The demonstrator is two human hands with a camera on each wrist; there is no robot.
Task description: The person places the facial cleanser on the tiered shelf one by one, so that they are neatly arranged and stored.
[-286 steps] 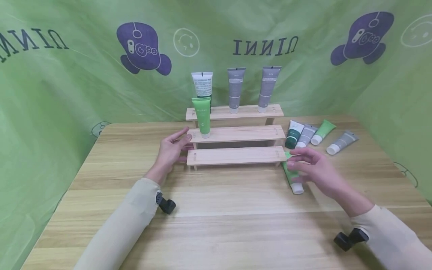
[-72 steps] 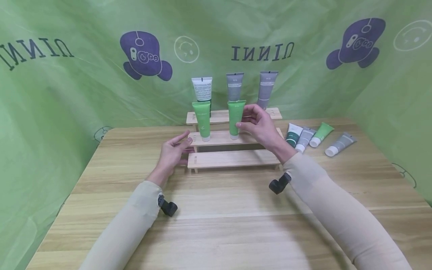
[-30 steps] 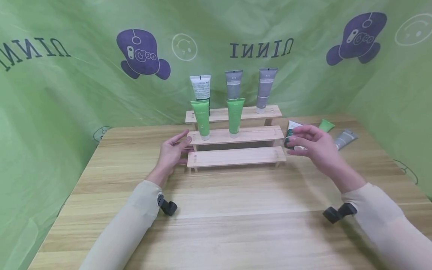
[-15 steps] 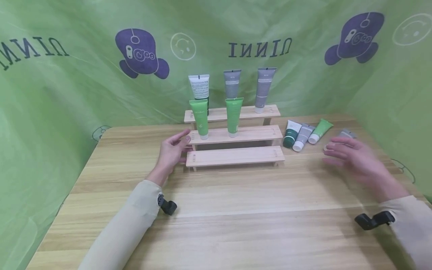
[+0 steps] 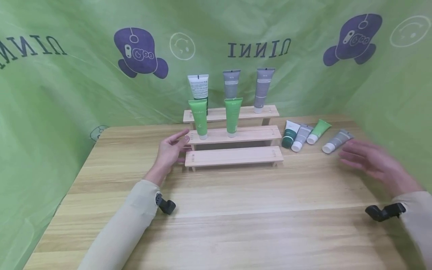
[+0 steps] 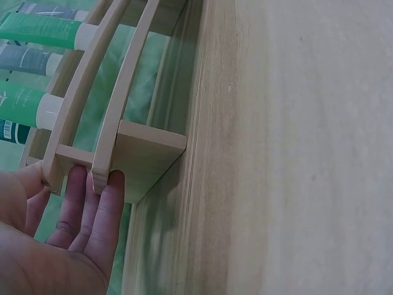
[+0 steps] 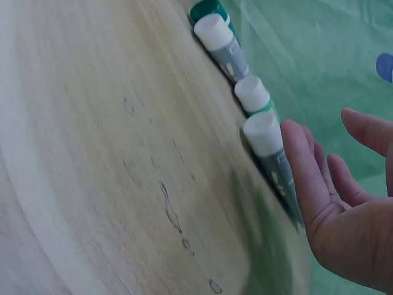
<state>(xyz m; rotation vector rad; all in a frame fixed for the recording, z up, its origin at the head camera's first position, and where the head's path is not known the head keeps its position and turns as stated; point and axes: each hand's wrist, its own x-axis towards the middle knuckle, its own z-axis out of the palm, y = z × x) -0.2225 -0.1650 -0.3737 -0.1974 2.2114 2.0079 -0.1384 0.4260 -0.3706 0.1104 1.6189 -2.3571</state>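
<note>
A three-step wooden display rack (image 5: pixel 234 156) stands at mid-table. My left hand (image 5: pixel 170 150) grips its left end, thumb on the middle step's edge and fingers around the end of the steps below, as the left wrist view shows. Two green squeeze tubes stand cap-down on the middle step: a left one (image 5: pixel 200 119) and one further right (image 5: pixel 233 116). On the top step are a white-and-green tube (image 5: pixel 198 86) and two grey tubes, one central (image 5: pixel 231 83), one right (image 5: pixel 263 88). My right hand (image 5: pixel 378 163), fingers extended and holding nothing, hovers beside a lying grey tube (image 5: pixel 338 141).
Right of the rack more tubes lie on the wooden table (image 5: pixel 216 232): a white-and-dark-green one (image 5: pixel 290 134), a grey one (image 5: pixel 302 137) and a green one (image 5: pixel 319 131). The bottom step holds no tube. A green printed cloth (image 5: pixel 209 22) hangs behind and at both sides.
The second green tube, earlier lying by the rack's right end, was stood on the middle step and released. My right hand then moved right, past the lying tubes. The left hand stayed put.
</note>
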